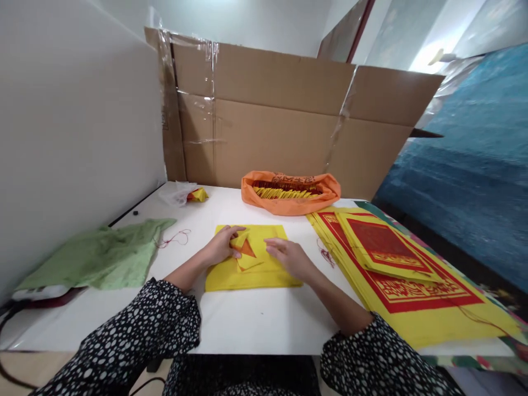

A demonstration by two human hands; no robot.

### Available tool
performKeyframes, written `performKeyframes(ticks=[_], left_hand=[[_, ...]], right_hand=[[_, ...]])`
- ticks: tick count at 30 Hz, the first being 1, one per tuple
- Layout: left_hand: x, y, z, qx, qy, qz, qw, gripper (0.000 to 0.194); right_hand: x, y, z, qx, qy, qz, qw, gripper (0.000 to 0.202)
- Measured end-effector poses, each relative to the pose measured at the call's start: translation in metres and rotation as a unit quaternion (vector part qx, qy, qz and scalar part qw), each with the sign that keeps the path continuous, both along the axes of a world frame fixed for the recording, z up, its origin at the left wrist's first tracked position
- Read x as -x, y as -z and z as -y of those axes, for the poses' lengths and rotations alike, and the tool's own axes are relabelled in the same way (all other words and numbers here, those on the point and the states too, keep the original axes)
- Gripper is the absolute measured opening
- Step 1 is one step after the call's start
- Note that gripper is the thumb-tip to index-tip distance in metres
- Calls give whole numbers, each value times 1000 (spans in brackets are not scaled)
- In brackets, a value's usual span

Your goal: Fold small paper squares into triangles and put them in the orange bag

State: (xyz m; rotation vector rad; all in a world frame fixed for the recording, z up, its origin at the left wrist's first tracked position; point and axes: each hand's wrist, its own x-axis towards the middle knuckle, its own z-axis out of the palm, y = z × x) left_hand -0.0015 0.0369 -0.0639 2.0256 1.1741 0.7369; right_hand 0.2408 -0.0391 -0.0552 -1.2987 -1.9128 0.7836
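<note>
My left hand (220, 246) pinches a small folded paper (247, 249), yellow with an orange-red triangular patch, between thumb and fingers. Beneath it lies a flat yellow paper sheet or thin stack (243, 280) on the white table. My right hand (291, 258) hovers at the right part of that yellow paper, apart from the folded piece. Its fingers are drawn together towards the thumb; whether something thin is between them I cannot make out.
An orange bag (284, 208) full of folded yellow papers stands before a cardboard wall (272, 132). Yellow sheets printed red (412, 302) are stacked at right. A green cloth (111, 256), red threads (175, 238) and a plastic bag (178, 193) lie at left.
</note>
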Motion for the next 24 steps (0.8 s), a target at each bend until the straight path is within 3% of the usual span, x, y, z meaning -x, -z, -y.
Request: performKeyframes(ticks=[2, 7, 11, 16, 20, 24], left_hand=[[2, 0, 2, 22, -8, 24, 999, 80], [4, -4, 8, 62, -20, 142, 988, 53], [-2, -9, 15, 137, -65, 261, 954, 37], [-14, -12, 26, 262, -109, 347, 894, 37], [-17, -18, 28, 309, -135, 380, 861, 28], [-15, -22, 28, 323, -119, 404, 848, 25]], right_hand=[[4, -1, -12, -20, 24, -24, 999, 31], [40, 11, -24, -36, -58, -28, 997, 35], [57, 15, -25, -29, -21, -62, 997, 27], [58, 13, -22, -28, -3, -70, 997, 23], [60, 12, -19, -57, -8, -70, 996, 21], [62, 13, -20, -98, 64, -91, 989, 28]])
